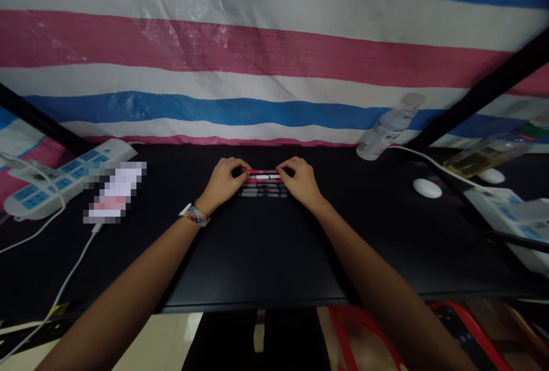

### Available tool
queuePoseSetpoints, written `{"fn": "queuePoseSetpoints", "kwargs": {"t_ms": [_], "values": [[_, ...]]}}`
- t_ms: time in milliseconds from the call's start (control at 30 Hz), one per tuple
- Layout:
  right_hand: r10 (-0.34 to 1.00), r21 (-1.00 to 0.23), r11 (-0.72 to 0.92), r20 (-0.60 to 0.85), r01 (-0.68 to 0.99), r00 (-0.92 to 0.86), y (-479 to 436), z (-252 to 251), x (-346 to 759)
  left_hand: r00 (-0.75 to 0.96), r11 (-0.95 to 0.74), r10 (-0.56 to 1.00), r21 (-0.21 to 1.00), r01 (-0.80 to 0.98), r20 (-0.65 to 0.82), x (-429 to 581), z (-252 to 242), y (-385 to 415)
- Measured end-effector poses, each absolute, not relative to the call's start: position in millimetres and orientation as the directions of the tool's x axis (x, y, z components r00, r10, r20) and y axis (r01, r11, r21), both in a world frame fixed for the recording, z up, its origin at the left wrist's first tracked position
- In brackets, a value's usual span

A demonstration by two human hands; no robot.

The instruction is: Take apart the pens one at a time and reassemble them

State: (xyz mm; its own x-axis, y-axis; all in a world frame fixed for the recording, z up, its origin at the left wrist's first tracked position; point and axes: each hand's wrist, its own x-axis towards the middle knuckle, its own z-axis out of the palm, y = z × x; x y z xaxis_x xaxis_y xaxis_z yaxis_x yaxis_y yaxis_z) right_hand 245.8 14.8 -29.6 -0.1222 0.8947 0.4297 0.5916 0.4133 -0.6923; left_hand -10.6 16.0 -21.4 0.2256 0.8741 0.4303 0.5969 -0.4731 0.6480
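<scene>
Several pens lie side by side across the black table in front of me, in a small stack of rows. The farthest is a red pen [263,172], and its two ends are pinched between the thumb and fingers of my left hand [226,179] and my right hand [301,179]. Just nearer to me lies a pen with a white part [265,177]. Closest are grey, clear-looking pens [262,190]. A patterned band with a pale face circles my left wrist. My fingertips hide the ends of the farther pens.
On the left are a white power strip [68,176] and a phone [118,191] with a cable. To the right stand a white bottle [388,131], a tilted bottle of yellow liquid [484,151], a white mouse-like object [427,188] and another power strip [510,216]. Striped sheeting [274,56] hangs behind.
</scene>
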Motion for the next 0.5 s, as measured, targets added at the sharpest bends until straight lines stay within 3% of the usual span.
{"fn": "queuePoseSetpoints", "kwargs": {"t_ms": [300,500], "values": [[0.897,-0.721,0.396,0.437,0.569,-0.069,16,-32,245,0.189,-0.415,0.902,0.663,0.623,0.387,-6,-14,9],[0.924,-0.927,0.319,0.35,0.198,0.153,11,-32,233,0.023,-0.373,0.919,0.847,0.379,0.394,7,-21,-1]]}}
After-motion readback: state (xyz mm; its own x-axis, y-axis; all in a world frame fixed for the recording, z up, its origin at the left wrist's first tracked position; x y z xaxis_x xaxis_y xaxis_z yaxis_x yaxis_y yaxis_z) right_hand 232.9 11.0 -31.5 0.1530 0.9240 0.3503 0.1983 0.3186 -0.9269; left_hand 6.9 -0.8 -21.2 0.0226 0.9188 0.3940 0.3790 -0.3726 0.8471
